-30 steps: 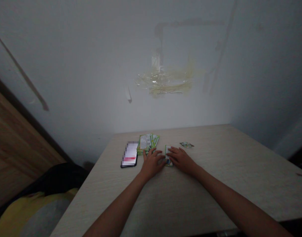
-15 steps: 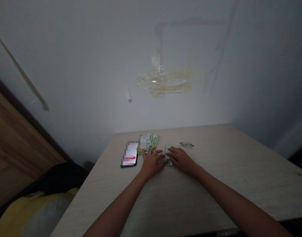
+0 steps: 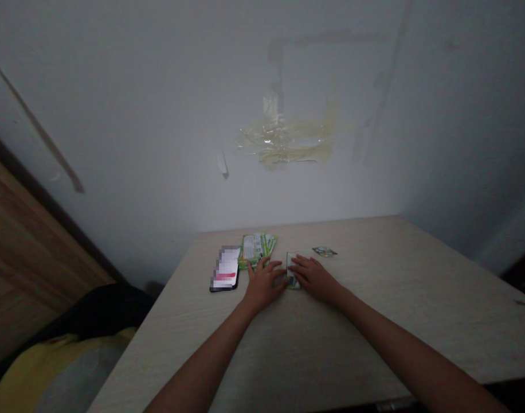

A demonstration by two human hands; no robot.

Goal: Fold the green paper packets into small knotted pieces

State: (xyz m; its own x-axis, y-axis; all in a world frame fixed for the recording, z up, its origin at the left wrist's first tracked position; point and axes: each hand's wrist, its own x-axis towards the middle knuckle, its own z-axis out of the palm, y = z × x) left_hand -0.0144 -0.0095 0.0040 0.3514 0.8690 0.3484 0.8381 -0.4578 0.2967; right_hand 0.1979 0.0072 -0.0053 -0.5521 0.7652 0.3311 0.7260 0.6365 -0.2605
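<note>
Between my two hands a small green-and-white packet (image 3: 292, 281) lies flat on the table. My right hand (image 3: 314, 276) rests over its right side, fingers spread and stretched across it. At its lower left edge is the thumb of my left hand (image 3: 266, 284), whose other fingers are spread over the tabletop. The left fingertips reach the near edge of a pile of flat green-and-white packets (image 3: 254, 246). To the right, beyond my right hand, a small folded or crumpled green packet (image 3: 325, 251) lies by itself.
A phone (image 3: 226, 269) with a lit screen lies left of the pile. The pale wooden table (image 3: 374, 241) meets a wall (image 3: 168, 115) with shiny tape (image 3: 283, 143) on it. At lower left are a yellow-and-grey cloth item (image 3: 65, 367) and a wooden panel (image 3: 30, 246).
</note>
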